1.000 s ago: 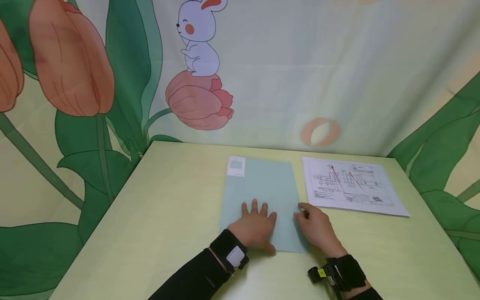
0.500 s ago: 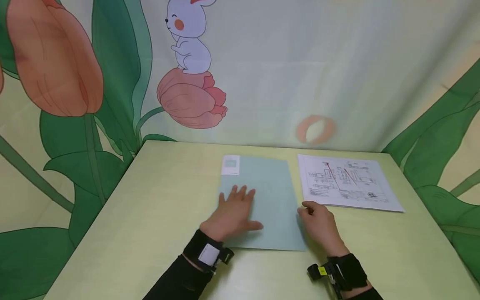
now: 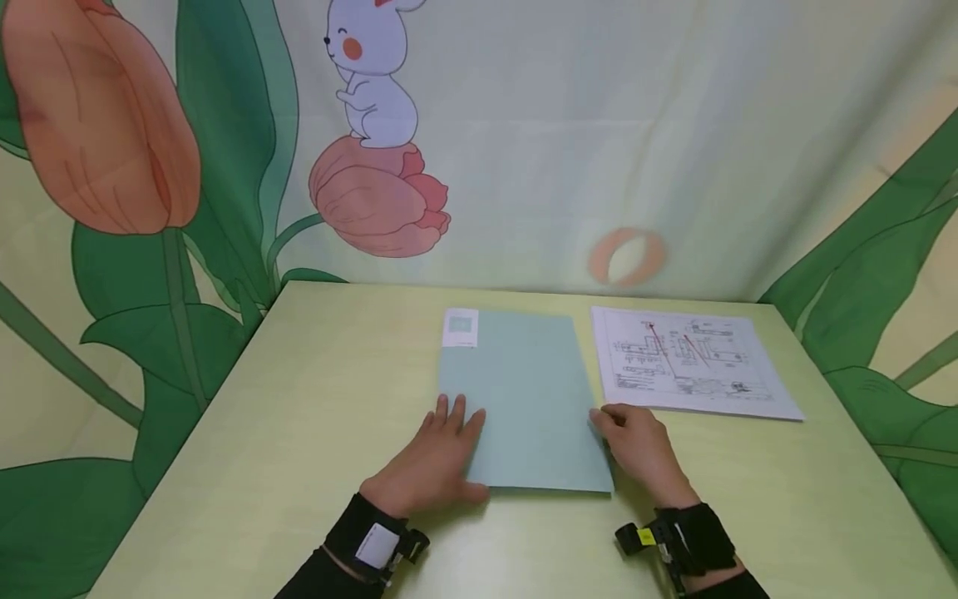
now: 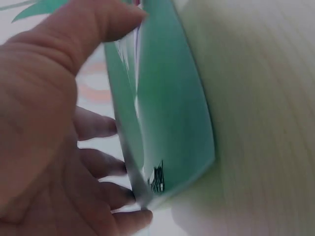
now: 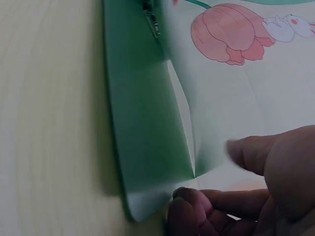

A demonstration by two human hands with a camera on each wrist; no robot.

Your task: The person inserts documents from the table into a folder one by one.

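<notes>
Looking pale blue, the folder [image 3: 531,399] bears a label [image 3: 460,328].

Free stretch of table [image 3: 329,374] at left of frame, another at lower right, folder [image 3: 527,391] filling centre, left hand [image 3: 428,462] blocking its lower-left corner, right hand [image 3: 639,449] its right edge, narrow gap between folder and papers [image 3: 696,363], curtain [image 3: 539,166] walling off the top

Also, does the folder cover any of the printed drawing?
No, the printed drawing lies right of the folder, with bare table between them.
</notes>
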